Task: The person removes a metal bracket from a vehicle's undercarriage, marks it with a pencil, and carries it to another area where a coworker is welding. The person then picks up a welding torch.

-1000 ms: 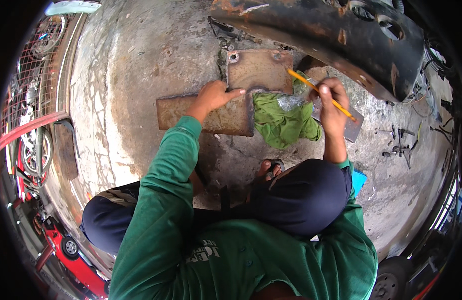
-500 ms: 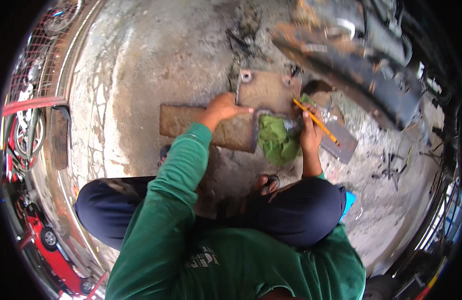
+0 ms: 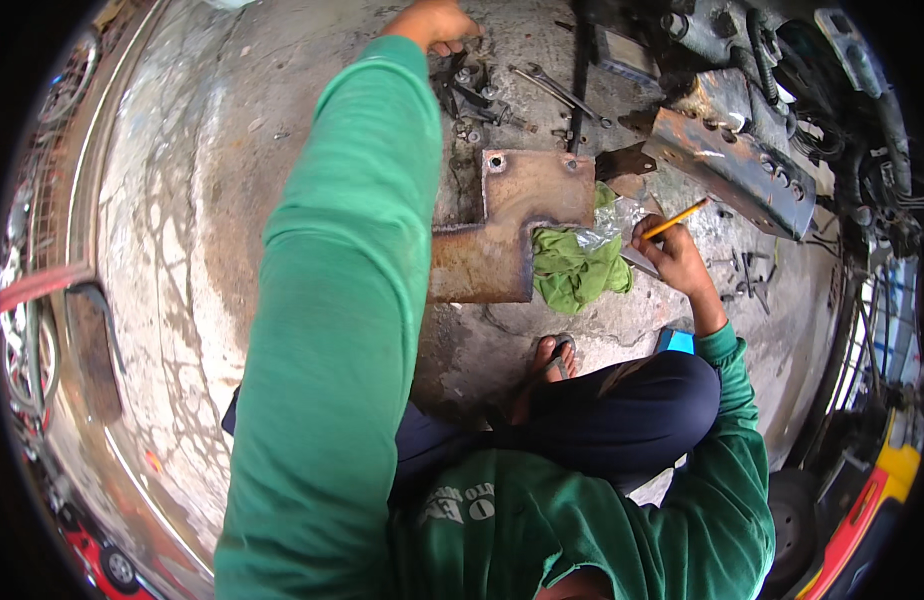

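My left arm stretches far ahead, and my left hand (image 3: 434,22) is over the floor at the top edge of the view. Its fingers are apart, with nothing visible in them, just beyond a heap of dark metal parts and bolts (image 3: 472,95). In my right hand (image 3: 679,262) a yellow pencil (image 3: 677,218) is pinched, its far end up and to the right. Between the arms lies a rusty, stepped steel plate (image 3: 497,250) with holes at its upper corners; my left sleeve covers its left part. A crumpled green cloth (image 3: 577,270) and clear plastic (image 3: 604,222) lie beside the plate.
Wrenches (image 3: 557,92) and a dark bar (image 3: 582,70) lie beyond the plate. A heavy rusty metal beam (image 3: 727,165) stands at the upper right, by machinery. Small dark tools (image 3: 752,275) lie on the concrete to the right. My sandalled foot (image 3: 554,358) is close by.
My left hand has left the plate and reached forward to the parts heap. My right hand has moved right, away from the cloth, still holding the pencil. The view has shifted.
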